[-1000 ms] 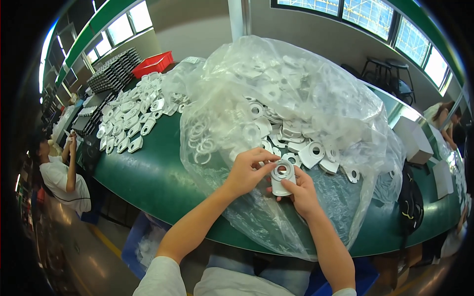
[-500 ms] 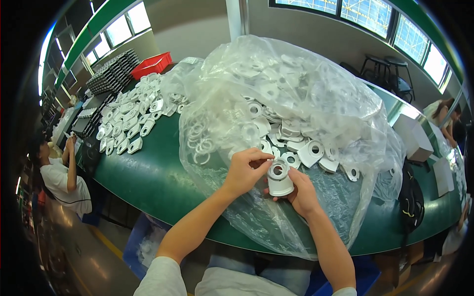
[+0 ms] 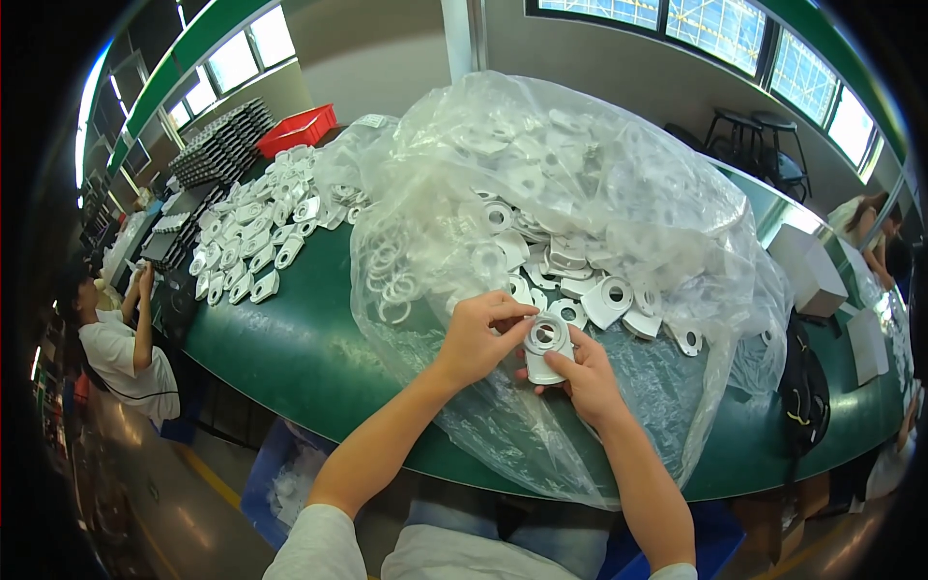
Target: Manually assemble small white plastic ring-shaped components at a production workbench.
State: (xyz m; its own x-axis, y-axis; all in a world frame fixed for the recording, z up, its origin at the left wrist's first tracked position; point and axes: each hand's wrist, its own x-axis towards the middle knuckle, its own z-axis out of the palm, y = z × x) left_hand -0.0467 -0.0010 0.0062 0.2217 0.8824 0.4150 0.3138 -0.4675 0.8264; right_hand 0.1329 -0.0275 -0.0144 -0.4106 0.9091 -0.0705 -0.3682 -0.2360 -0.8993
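Observation:
Above the plastic sheet, my right hand grips a white plastic part with a rounded top and a round opening. Its thumb lies across the front of the part, below the opening, with fingers behind. My left hand is closed, thumb and forefinger pinched at the upper left rim of that opening. A pale ring encircles the opening; whether it is loose or belongs to the part, I cannot tell. Just beyond my hands lie more white plastic parts, spilling from a clear plastic bag.
Thin white rings show through the bag's left side. More white parts cover the green table at left, near a red bin and stacked trays. A black bag and a white box stand right. A co-worker sits left.
My right thumb has moved from the part's right edge onto its front, below the opening. The part has tilted slightly. My left hand stays pinched at the rim.

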